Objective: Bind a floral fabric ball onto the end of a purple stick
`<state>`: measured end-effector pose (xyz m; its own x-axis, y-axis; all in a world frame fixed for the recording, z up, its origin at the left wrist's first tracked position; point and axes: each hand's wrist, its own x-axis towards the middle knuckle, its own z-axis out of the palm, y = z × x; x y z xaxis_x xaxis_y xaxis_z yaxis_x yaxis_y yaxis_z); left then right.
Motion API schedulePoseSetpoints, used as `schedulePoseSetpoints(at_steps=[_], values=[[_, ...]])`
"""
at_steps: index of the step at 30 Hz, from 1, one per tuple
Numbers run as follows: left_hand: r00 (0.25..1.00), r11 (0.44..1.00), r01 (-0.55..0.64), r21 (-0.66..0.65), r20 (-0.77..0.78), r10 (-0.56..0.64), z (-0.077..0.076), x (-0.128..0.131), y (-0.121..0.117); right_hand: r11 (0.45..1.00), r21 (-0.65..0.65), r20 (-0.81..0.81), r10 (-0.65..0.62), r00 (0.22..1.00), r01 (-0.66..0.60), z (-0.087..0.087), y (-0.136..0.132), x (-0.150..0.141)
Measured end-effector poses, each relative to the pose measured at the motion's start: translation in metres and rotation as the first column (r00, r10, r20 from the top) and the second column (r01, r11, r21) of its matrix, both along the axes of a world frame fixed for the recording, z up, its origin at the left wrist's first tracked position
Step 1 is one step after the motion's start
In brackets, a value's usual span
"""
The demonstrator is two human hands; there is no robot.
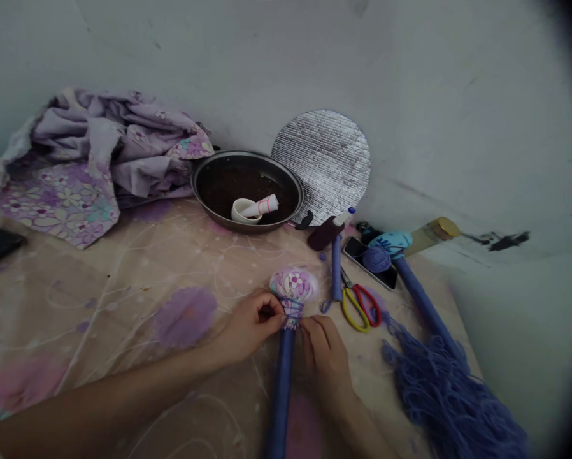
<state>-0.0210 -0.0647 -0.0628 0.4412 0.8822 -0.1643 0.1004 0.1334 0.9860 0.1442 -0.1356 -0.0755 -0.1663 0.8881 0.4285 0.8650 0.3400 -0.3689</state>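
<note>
In the head view a blue-wrapped stick (282, 389) points away from me, topped by a round padded head of floral cloth (294, 284). Purple yarn (293, 308) winds around the gathered cloth just below that head. At the left of this neck, my left hand (252, 322) pinches with thumb and forefinger curled together. My right hand (327, 350) is closed at the neck's right side, its fingers bent and their tips against the cloth's lower edge. Whether either hand has a yarn end in its fingertips is too small to tell.
Right of my hands lie scissors (360, 307), a short blue rod (336, 268), a phone (388, 274), a yarn ball (376, 259), another cloth-headed stick (417, 290) and loose yarn (448, 389). Behind stand a pan (200, 204), a silver disc (328, 159) and bunched floral cloth (71, 191).
</note>
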Motion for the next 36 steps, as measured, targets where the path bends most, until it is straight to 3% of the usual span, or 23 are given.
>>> schedulePoseSetpoints(at_steps=[5,14,20,24,30,36], values=[[1.0,1.0,0.007,-0.009,-0.007,-0.007,0.001,0.0,0.0,0.999,0.045,-0.014,-0.022,1.0,0.022,0.0,0.0,-0.005],[1.0,1.0,0.004,0.01,-0.005,-0.004,-0.001,0.0,0.002,1.0,-0.01,0.109,-0.013,0.994,0.014,0.015,0.0,-0.006],[1.0,1.0,0.011,0.0,0.016,-0.011,-0.001,0.0,0.0,1.0,-0.016,0.037,0.022,0.999,-0.022,0.01,0.003,0.0],[1.0,1.0,0.026,0.001,0.017,-0.026,-0.002,-0.001,0.0,1.0,-0.012,0.085,0.004,0.996,-0.003,0.011,0.001,-0.002],[0.999,0.999,0.032,0.03,0.005,-0.032,-0.004,-0.002,0.001,0.997,-0.057,0.236,0.056,0.97,-0.044,0.026,0.004,-0.002],[1.0,0.999,0.029,0.017,-0.012,-0.029,0.0,-0.002,0.001,0.972,-0.211,0.343,0.169,0.924,-0.099,0.047,0.014,0.002]])
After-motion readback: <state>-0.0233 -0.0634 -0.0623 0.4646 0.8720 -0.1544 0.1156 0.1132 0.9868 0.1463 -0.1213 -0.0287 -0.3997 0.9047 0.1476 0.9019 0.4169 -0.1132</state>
